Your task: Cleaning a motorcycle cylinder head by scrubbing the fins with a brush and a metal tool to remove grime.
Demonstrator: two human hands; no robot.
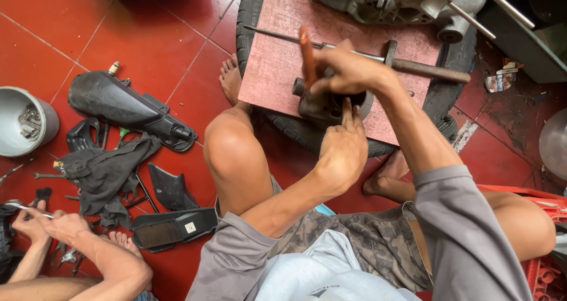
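A dark, greasy, round cast-metal engine part [325, 107] is being worked on a worn pinkish-red board [277, 64] laid over a black rubber tyre [254, 17], directly under both hands. The left hand [342, 150] is laid against the part's near rim w/ fingers extended, bracing rather than closing round it. The right hand [348, 70] is closed in a fist on an orange-handled tool [307, 50], held upright just above the part. The part is judged heavy, rigid and probably oily, so slippery to bare skin; it is best held by the outer rim or any lug, pressed down onto the board so it can't rotate. The tool shaft and tip are hidden by the right hand, so the tool type can't be told. The part's centre and far side are covered by both hands. Just beyond the right hand lies a long wooden-handled hammer [413, 66]; further off, a grey engine casing [390, 0] is cut off by the top edge. Well to the left of the hands, another person's hands [50, 221] hold a thin metal tool above scattered black plastic fairing pieces [127, 106], a dark rag [103, 171] and a grey bucket of small hardware [26, 121], contents too small to identify.
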